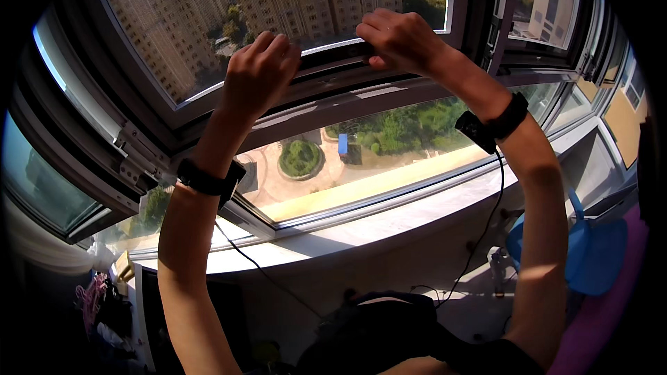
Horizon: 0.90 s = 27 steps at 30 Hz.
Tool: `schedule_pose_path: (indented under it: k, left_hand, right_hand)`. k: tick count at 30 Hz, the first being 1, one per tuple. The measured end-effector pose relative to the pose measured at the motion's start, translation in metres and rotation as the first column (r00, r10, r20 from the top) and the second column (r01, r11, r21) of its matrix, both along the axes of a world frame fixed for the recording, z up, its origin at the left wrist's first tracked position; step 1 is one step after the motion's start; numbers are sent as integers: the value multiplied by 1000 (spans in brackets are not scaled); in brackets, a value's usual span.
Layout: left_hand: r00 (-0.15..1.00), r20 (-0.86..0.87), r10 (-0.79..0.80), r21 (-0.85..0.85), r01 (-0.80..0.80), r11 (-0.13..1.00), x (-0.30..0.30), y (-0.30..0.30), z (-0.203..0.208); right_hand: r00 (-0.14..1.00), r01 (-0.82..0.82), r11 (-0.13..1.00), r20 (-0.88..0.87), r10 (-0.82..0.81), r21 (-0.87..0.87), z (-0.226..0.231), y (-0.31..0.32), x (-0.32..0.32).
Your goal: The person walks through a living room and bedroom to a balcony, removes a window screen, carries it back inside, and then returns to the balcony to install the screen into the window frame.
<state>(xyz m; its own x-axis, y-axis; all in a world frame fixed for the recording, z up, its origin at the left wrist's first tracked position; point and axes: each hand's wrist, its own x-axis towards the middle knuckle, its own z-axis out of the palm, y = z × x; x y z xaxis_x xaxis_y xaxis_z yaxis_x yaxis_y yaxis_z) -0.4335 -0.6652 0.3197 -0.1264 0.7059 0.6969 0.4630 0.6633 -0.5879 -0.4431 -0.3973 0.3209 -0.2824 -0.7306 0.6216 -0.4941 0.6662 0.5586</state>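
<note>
Both my hands are raised to the lower rail of a dark-framed window [335, 62]. My left hand [260, 73] is closed at the rail's left part, its fingers curled over the inner edge and its thumb hidden. Farther right and a little higher, my right hand [399, 38] is closed on the same rail, knuckles up and thumb tucked below. The exact contact under the fingers is hidden. A black strap with a small device sits on my left wrist [208, 179], another on my right wrist [493, 125], each with a thin cable.
Below the rail, a lower glass pane [389, 139] looks down on a garden far beneath. A pale windowsill [333, 243] runs under it. An open sash [62, 187] stands at the left. A blue chair [597, 253] is at the lower right, and hangers [90, 298] lie lower left.
</note>
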Motion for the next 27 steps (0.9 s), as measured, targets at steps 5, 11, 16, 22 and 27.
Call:
schedule_pose_path:
  k: [5,11,16,22,27]
  left_hand:
    - [999,-45,-14,-95,10,995,-11,-4,0]
    - [998,-27,59,-196,-63,979,-17,-2,6]
    - [999,47,17,-183,-8,983,-16,1,7]
    - [997,31,68,-139,-63,988,-11,4,1]
    - [992,-1,122,-119,-122,985,-11,6,-4]
  right_hand:
    - [998,-56,993,10,58,-101,-1,4,0]
    - [990,-85,949,80,115,-305,-15,34,-2]
    - [988,-65,906,98,116,-418,-31,39,3]
    - [992,-115,838,-10,129,-533,-38,34,-3]
    - [994,-99,839,-21,104,-535,-34,31,-2]
